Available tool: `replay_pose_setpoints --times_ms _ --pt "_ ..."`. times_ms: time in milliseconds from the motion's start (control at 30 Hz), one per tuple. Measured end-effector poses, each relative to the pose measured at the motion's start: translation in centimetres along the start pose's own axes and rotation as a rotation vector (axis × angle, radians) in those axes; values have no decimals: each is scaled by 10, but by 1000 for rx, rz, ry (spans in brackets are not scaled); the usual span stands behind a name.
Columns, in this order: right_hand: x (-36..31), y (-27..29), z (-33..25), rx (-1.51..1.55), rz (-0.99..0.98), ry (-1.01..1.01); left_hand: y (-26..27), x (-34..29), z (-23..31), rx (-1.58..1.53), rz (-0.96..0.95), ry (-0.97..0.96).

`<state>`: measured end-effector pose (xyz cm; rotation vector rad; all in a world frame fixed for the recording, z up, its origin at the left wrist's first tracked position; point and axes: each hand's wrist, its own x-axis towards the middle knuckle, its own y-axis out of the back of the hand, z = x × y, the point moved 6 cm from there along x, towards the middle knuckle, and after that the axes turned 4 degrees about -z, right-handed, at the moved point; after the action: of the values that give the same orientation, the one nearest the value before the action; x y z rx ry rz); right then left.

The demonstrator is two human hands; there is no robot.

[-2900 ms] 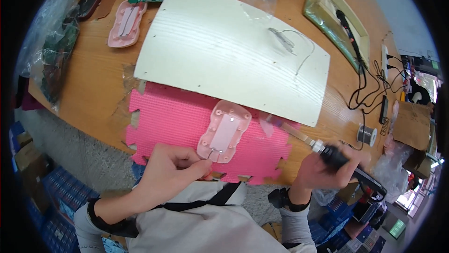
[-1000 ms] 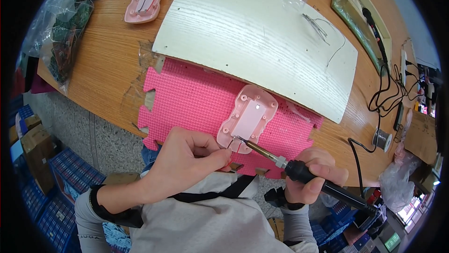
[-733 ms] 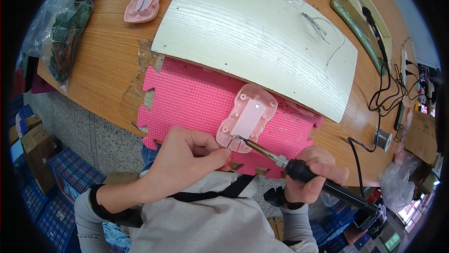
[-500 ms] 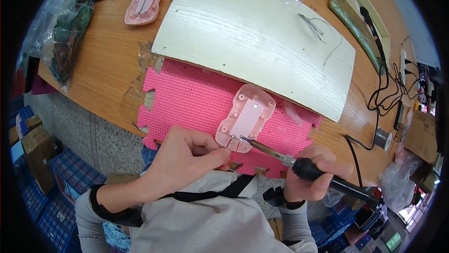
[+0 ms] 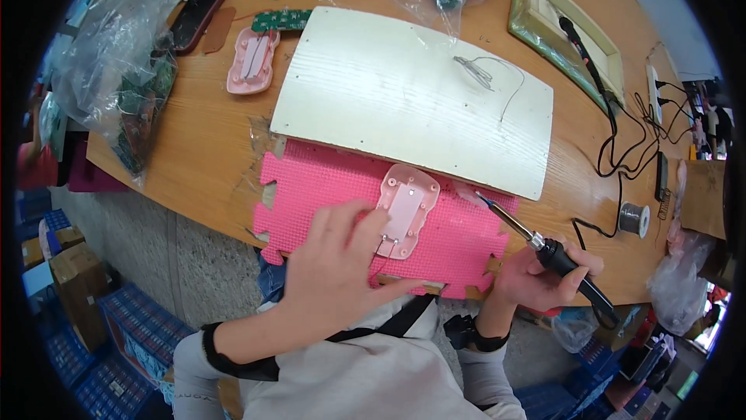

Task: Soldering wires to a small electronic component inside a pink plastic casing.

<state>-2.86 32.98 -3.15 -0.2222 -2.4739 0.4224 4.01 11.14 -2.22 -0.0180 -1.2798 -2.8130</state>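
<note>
A pale pink plastic shell (image 5: pixel 407 214) lies inside up on the pink foam mat (image 5: pixel 318 179). Thin wires (image 5: pixel 379 258) run from its lower end, one red and one dark. Over the shell's lower left side hovers my left hand (image 5: pixel 330 261), fingers spread and holding nothing; whether its fingertips touch the shell I cannot tell. My right hand (image 5: pixel 544 276) grips the black handle of a soldering iron (image 5: pixel 561 258). The iron's tip points up and left over the mat's right part, apart from the shell.
A white board (image 5: pixel 420 101) borders the mat's far side, with loose solder wire (image 5: pixel 475 72) on it. A second pink shell (image 5: pixel 252 62) and a green circuit board (image 5: pixel 281 20) lie far left. Solder spool (image 5: pixel 634 219) and black cables (image 5: pixel 614 160) sit right; plastic bags (image 5: pixel 116 70) left.
My right hand has drawn the soldering iron away from the shell, to the right. My left hand has let go of the wires and spread its fingers. The view has shifted too.
</note>
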Motion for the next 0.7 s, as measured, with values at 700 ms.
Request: replay_pose_setpoints --times_ms 700 --pt "1 1 -6 -184 235 60 158 38 -116 191 491 212"
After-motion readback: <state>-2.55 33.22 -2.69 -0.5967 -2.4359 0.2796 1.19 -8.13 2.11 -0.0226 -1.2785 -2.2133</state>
